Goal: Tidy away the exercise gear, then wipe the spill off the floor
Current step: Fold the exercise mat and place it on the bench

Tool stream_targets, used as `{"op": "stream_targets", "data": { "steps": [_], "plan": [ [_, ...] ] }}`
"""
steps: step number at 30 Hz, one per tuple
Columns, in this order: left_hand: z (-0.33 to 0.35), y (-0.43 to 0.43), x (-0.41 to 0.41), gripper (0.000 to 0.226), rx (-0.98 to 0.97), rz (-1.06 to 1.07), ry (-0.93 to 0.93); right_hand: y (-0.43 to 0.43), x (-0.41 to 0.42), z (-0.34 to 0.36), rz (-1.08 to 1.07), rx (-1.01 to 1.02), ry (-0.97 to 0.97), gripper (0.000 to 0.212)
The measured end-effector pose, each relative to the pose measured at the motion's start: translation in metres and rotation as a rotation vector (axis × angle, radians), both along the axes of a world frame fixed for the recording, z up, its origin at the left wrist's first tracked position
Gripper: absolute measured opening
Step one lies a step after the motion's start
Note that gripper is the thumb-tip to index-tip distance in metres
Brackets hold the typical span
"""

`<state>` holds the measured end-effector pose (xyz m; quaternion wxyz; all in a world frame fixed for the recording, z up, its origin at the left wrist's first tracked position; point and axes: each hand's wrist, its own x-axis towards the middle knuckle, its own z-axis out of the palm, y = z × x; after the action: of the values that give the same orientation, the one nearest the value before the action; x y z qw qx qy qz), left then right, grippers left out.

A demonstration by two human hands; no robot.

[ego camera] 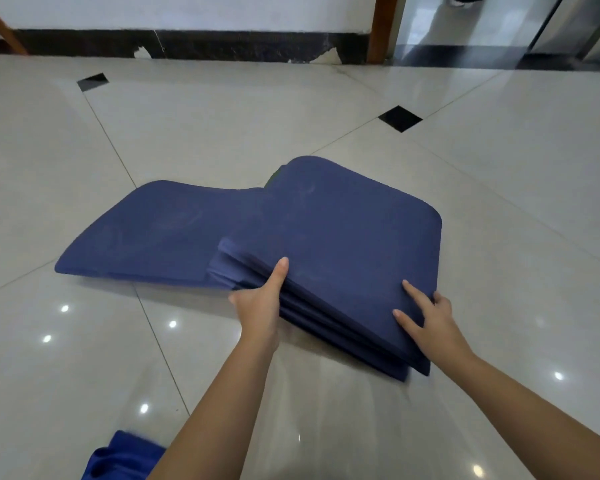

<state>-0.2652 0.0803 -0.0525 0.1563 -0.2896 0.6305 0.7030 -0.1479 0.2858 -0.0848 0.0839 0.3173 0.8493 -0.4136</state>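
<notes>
A dark blue exercise mat (326,220) lies on the glossy tiled floor (222,126), folded into several stacked layers on the right, with one flat panel spread out to the left. My left hand (260,299) grips the near left edge of the folded stack, thumb on top and fingers underneath. My right hand (426,317) holds the near right corner, with thumb and forefinger laid on the top layer and the other fingers curled around the side edge. No spill shows on the floor.
A crumpled bright blue cloth (122,459) lies on the floor near my left elbow. A white wall with a chipped black skirting (187,46) runs along the back. A wooden door frame (383,29) and glass doors (499,26) stand at the back right.
</notes>
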Motion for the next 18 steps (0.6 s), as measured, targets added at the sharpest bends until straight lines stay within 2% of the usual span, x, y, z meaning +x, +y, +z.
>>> {"op": "stream_targets", "data": {
  "steps": [3, 5, 9, 13, 18],
  "plan": [
    [0.038, 0.025, -0.008, 0.054, -0.239, 0.012, 0.247, -0.002, -0.001, 0.008, 0.06, 0.02, -0.012, 0.058],
    [0.068, 0.043, -0.007, 0.043, -0.305, -0.063, 0.459, 0.001, -0.004, 0.026, 0.074, -0.06, 0.083, 0.055],
    [0.114, 0.087, 0.017, 0.048, -0.28, -0.347, 0.774, 0.012, -0.008, 0.083, 0.009, -0.269, 0.438, 0.046],
    [0.139, 0.139, 0.053, 0.051, -0.328, -0.627, 0.997, 0.04, 0.009, 0.134, -0.234, -0.47, 0.719, 0.039],
    [0.157, 0.193, 0.08, 0.055, -0.446, -0.782, 1.203, 0.087, 0.051, 0.17, -0.367, -0.487, 0.961, 0.094]
  ]
}}
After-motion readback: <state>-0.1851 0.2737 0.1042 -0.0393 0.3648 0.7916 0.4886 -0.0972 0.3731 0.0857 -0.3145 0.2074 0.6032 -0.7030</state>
